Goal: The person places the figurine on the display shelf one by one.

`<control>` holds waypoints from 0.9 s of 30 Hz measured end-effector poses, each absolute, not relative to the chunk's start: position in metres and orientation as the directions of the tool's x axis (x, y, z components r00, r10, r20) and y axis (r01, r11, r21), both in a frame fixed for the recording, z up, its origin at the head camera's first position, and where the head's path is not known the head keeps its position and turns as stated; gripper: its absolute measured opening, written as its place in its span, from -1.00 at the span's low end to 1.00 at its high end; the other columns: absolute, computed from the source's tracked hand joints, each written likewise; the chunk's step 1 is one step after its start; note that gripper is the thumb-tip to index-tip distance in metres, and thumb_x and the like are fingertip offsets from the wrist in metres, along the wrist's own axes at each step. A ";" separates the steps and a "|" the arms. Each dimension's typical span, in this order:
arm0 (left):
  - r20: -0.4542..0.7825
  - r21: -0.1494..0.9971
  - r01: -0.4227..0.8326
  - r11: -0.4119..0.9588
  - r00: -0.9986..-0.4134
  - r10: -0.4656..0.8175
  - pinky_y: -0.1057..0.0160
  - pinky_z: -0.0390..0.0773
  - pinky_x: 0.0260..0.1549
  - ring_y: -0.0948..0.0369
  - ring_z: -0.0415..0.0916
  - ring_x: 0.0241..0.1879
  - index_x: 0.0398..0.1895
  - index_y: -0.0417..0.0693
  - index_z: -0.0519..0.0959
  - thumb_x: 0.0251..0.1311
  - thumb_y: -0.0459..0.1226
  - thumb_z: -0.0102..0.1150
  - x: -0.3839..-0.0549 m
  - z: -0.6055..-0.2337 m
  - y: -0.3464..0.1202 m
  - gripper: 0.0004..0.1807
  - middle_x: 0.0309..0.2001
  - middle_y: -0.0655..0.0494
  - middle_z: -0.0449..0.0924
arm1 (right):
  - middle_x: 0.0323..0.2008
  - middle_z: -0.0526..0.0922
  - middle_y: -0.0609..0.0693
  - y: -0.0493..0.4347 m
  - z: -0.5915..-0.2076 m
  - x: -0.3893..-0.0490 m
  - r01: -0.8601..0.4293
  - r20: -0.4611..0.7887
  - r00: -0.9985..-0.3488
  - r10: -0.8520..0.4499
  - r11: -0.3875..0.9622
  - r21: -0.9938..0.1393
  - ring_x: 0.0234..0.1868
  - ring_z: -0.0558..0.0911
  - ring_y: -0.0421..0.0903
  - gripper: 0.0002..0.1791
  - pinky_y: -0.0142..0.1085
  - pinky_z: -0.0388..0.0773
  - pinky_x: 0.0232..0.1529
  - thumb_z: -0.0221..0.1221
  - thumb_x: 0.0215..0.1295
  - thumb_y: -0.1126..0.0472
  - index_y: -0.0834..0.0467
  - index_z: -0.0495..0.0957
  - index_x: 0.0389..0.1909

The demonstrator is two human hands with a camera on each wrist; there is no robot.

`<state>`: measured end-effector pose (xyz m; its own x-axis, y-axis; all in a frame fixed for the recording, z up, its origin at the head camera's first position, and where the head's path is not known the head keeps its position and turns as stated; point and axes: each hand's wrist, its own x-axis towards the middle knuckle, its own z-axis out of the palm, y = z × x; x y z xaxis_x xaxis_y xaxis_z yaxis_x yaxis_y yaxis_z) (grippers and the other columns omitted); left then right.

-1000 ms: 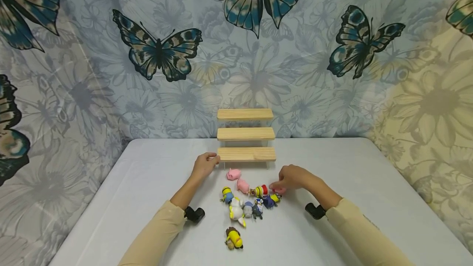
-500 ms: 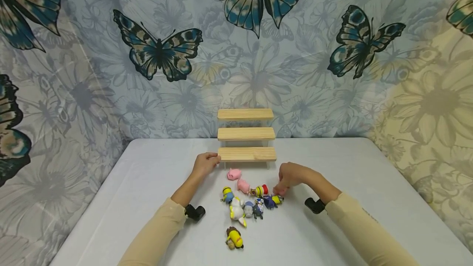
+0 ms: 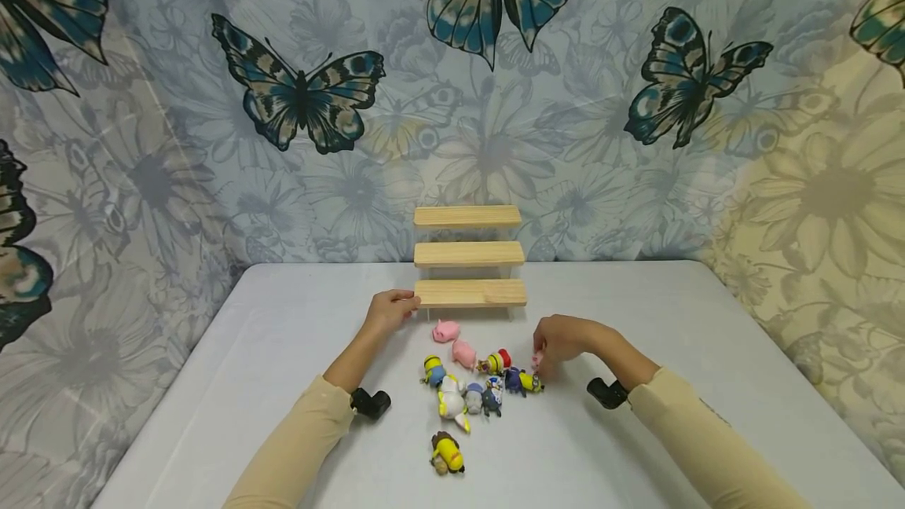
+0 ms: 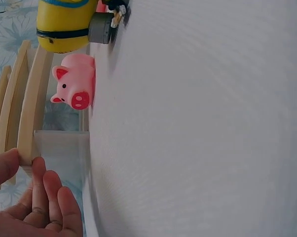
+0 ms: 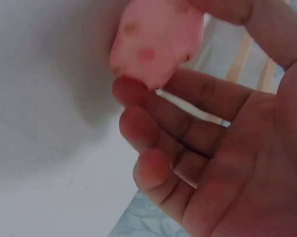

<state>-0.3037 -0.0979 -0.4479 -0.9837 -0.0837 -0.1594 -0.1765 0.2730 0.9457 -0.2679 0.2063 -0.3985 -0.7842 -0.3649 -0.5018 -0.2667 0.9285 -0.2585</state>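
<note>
- Pink toy (image 5: 156, 42) sits in the right hand (image 3: 562, 338), thumb and fingers curled round it, just beside the toys (image 3: 451, 400); whether it touches the table (image 3: 636, 462) I cannot tell; it looks smooth and rounded, with brownish marks
- Left hand (image 3: 391, 311) pinches the end of the lowest board (image 3: 470, 293) between thumb and forefinger, other fingers loosely bent; likely this steadies the rack (image 3: 469, 255), whose flat, pale wooden tiers rise stepwise on clear supports
- Pigs (image 3: 445, 331) rest near the rack, smooth and plump; the toys lie together, probably for easy reach
- Behind hangs a butterfly-printed backdrop (image 3: 495, 155)
</note>
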 end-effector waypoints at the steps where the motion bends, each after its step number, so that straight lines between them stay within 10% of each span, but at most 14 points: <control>1: -0.167 0.946 -0.183 0.267 -0.983 -0.081 0.19 0.56 -0.10 0.08 0.61 -0.15 0.07 -0.29 0.58 0.26 -0.22 0.22 -0.304 -0.448 -0.098 -0.61 -0.11 -0.15 0.69 | -0.35 0.58 -0.05 0.207 -0.398 -0.268 -0.272 -0.494 -0.788 -0.367 0.928 -0.256 -0.29 0.49 -0.10 -0.67 -0.20 0.49 -0.22 0.45 -0.05 0.12 0.16 0.63 -0.27; 27: -0.210 0.954 -0.223 0.202 -0.974 -0.086 0.32 0.52 -0.29 0.21 0.54 -0.30 0.07 -0.25 0.59 0.25 -0.24 0.25 -0.305 -0.450 -0.098 -0.63 -0.18 -0.06 0.69 | -0.25 0.60 0.06 0.217 -0.413 -0.271 -0.389 -0.121 -0.856 -0.502 0.781 -0.489 -0.25 0.48 -0.10 -0.43 -0.29 0.46 -0.24 0.36 0.01 0.20 0.39 0.54 0.06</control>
<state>-0.3046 -0.0984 -0.4500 -0.9740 -0.0859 -0.2095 -0.2230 0.2024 0.9536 -0.2713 0.2167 -0.4126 -0.8565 -0.5018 -0.1212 -0.3885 0.7812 -0.4887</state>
